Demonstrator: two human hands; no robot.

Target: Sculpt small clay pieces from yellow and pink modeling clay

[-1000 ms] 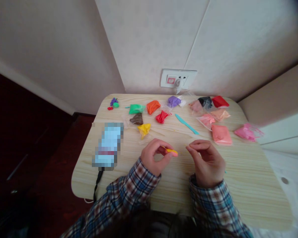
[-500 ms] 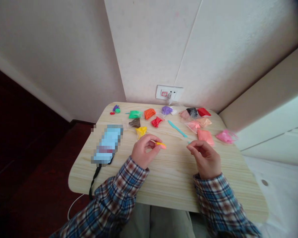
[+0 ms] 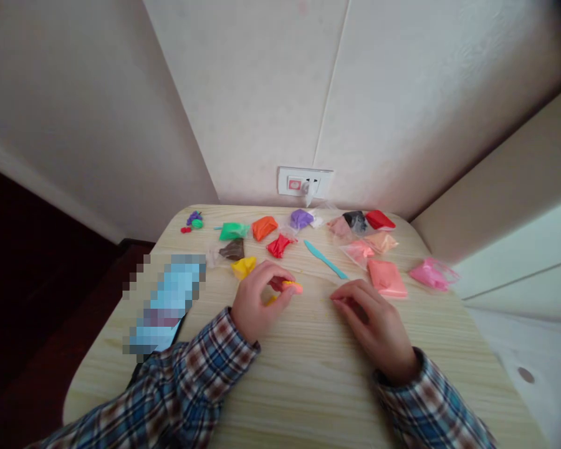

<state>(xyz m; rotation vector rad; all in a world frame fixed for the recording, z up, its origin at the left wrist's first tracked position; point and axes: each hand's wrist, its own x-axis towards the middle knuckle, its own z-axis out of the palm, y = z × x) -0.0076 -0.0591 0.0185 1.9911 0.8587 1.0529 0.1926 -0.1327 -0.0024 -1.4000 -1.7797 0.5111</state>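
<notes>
**Left hand point(image 3: 264, 305) pinches a small pink-and-yellow piece point(image 3: 294, 288) beside the blue knife point(image 3: 326, 260)**

The piece sits between the left thumb and fingers, left of the knife's near end and well short of touching it. A bit of yellow also shows inside that hand's curl (too hidden to tell whether it is held). The right hand point(image 3: 374, 327) is just on the near side of the knife, thumb and fingertips drawn together; whether anything lies between them, I cannot tell.

To the knife's left lie a red bag point(image 3: 280, 246), an orange bag point(image 3: 264, 228), a green bag point(image 3: 232, 231), a brown bag point(image 3: 232, 249) and a yellow bag point(image 3: 244, 267), the red one nearest. Beyond the knife is a purple bag point(image 3: 302, 218). To its right are a coral square packet point(image 3: 387, 279) and, farther off, a bright pink bag point(image 3: 430, 274). Well left of the knife lies a pixelated phone point(image 3: 172, 299). All rest on a pale wooden table point(image 3: 299, 386).
</notes>
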